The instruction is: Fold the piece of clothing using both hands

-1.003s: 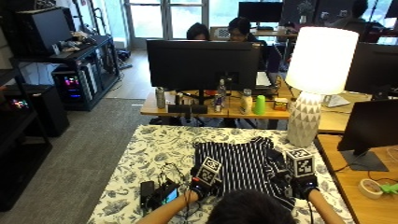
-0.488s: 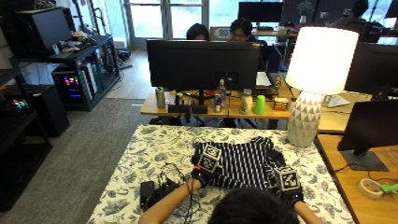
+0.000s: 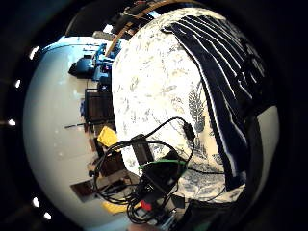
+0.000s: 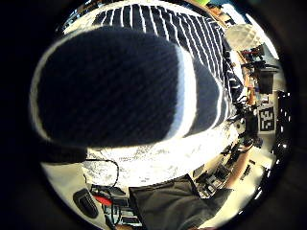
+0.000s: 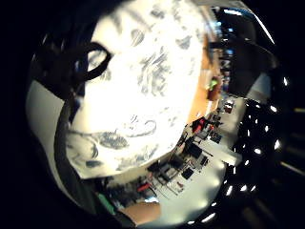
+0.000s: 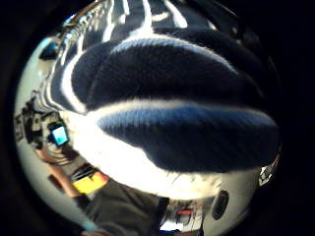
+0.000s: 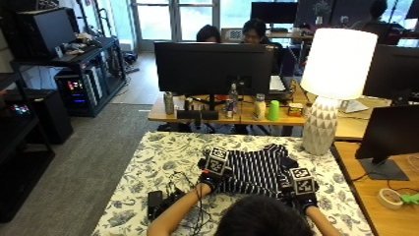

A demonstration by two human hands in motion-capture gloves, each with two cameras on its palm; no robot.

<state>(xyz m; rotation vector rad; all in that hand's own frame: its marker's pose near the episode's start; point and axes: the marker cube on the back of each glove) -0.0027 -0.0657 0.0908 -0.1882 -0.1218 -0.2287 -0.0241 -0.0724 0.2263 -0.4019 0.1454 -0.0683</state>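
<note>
Lifting the striped shirt [image 7: 256, 169] off the floral cloth [image 7: 154, 162] at frame centre; left hand [image 7: 211, 178] now higher vs 0.5 s ago, right hand [image 7: 302, 192] further up too; both pinch fabric.

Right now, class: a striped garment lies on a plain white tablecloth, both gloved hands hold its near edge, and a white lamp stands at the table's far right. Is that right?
One detail is wrong: the tablecloth is not plain but printed with a leafy floral pattern, as the outside view shows. The rest stands: the striped garment lies on it, the left hand and right hand hold its near edge, and the white lamp stands at the far right.
</note>
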